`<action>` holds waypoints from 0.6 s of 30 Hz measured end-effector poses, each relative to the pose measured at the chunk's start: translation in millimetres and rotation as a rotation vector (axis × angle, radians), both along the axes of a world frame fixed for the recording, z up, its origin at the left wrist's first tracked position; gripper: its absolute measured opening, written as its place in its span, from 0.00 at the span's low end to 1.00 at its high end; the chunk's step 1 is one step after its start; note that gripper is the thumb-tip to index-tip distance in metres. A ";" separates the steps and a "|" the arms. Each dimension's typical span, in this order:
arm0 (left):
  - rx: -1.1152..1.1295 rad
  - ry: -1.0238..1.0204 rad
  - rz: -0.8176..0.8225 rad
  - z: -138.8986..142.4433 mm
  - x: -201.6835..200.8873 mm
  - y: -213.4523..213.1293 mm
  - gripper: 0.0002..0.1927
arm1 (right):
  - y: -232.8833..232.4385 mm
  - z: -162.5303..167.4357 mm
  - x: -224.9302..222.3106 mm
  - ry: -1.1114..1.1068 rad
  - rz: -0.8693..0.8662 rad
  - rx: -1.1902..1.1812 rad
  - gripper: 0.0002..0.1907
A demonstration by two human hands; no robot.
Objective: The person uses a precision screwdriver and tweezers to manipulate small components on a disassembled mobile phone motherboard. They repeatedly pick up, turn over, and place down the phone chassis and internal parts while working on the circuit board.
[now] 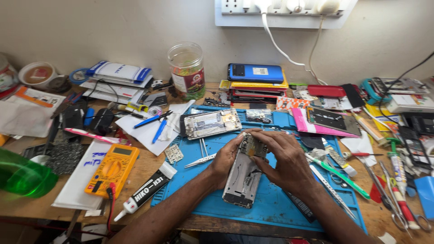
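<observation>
1. At the centre of the frame, a person's left hand (224,159) and right hand (285,158) close around an opened phone (244,174) lying on a blue work mat (280,199).
2. The phone, stripped of its back, shows a bare silver metal frame along its lower half and a small circuit board (252,145) with dark and gold parts at its top end.
3. The left hand curls against the phone's left edge, its thumb on the board; the right hand's fingers press together over the board's top corner.
4. Tweezers (200,160) lie just left of the hands, a second opened phone (211,123) above them.
5. A yellow meter (112,169) sits at lower left, a green toothbrush (337,174) to the right.
</observation>
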State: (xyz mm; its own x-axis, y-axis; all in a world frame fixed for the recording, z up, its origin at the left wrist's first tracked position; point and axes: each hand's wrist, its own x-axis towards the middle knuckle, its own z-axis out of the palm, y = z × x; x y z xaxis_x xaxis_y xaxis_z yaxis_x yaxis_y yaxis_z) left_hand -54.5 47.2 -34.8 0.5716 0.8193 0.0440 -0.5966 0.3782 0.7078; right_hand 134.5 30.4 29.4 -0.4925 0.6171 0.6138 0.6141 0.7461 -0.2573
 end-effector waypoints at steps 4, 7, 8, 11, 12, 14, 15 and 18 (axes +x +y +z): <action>-0.086 -0.005 -0.002 -8.7 5.0 3.9 0.27 | -1.2 3.6 1.1 0.046 0.050 -0.005 0.37; -0.077 -0.048 -0.024 -13.9 4.1 4.9 0.28 | -1.3 2.3 2.1 0.080 0.058 -0.011 0.36; -0.060 -0.035 -0.043 -15.1 3.6 4.6 0.30 | -1.6 1.2 2.7 0.078 0.054 0.003 0.36; -0.049 -0.020 -0.069 -15.2 2.9 4.5 0.32 | -3.3 -2.7 4.4 0.076 0.054 0.053 0.36; -0.077 -0.035 -0.056 -14.5 3.5 4.0 0.31 | -2.1 -3.1 5.3 0.074 0.057 0.078 0.36; -0.093 -0.037 -0.045 -12.6 4.9 2.6 0.30 | -1.6 -4.4 6.5 0.058 0.052 0.099 0.36; -0.075 -0.025 -0.044 -11.4 5.3 1.9 0.30 | -1.2 -4.8 6.9 0.051 0.051 0.107 0.36; -0.030 0.001 -0.023 -7.5 5.6 1.1 0.28 | -1.3 -6.2 8.0 0.063 0.059 0.117 0.36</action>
